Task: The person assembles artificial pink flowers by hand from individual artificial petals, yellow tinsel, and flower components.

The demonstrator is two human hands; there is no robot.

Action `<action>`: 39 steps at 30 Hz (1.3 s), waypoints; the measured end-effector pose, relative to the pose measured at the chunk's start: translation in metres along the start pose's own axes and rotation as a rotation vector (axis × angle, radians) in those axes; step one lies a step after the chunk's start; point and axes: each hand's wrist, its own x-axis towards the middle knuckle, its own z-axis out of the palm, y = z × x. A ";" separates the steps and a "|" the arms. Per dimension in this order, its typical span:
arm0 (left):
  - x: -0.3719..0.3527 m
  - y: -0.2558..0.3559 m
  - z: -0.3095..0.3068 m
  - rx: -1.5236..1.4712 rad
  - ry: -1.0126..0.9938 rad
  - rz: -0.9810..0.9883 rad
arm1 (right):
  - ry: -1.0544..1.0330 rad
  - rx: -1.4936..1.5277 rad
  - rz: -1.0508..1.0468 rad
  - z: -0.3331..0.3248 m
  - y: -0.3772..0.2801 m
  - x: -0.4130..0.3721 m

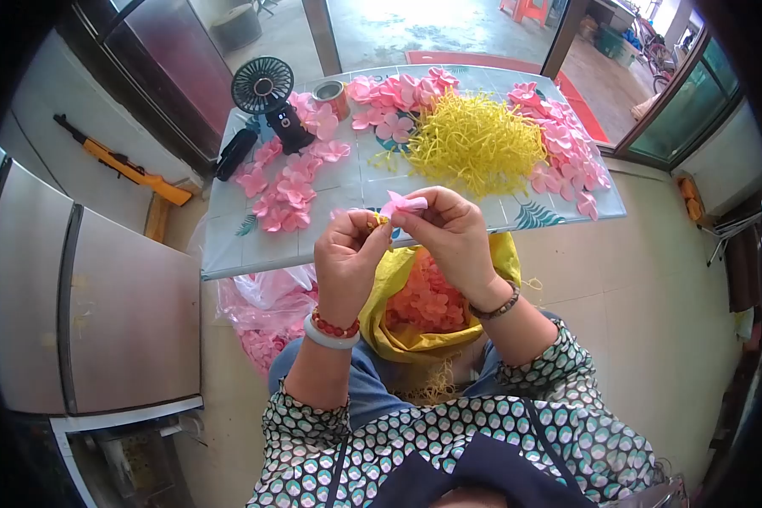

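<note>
My left hand (349,245) and my right hand (449,233) meet in front of the table's near edge. In the right fingers is a pink artificial flower (405,204), its petals bunched together. The left thumb and forefinger pinch a small yellow piece (380,220) at the flower's base; it looks like a yellow stamen, partly hidden by the fingertips. Beyond my hands, a heap of yellow stamens (478,144) lies on the table. Loose pink flowers (289,190) lie to its left, with more pink flowers (567,148) to its right.
On the table (229,245) stand a black fan (267,93) and a tin can (332,99), with a black object (237,154) beside them. A yellow sack (389,326) of pink flowers sits between my knees. At its left is a plastic bag (267,296) of flowers.
</note>
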 end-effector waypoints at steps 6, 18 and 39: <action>0.000 -0.011 0.006 -0.013 -0.040 -0.038 | 0.004 -0.055 -0.007 -0.010 0.009 -0.001; -0.002 -0.012 -0.004 -0.140 -0.099 -0.117 | -0.023 0.163 0.182 -0.015 0.009 -0.001; -0.010 -0.012 0.015 -0.072 0.042 0.035 | 0.065 0.279 0.149 -0.004 0.003 -0.009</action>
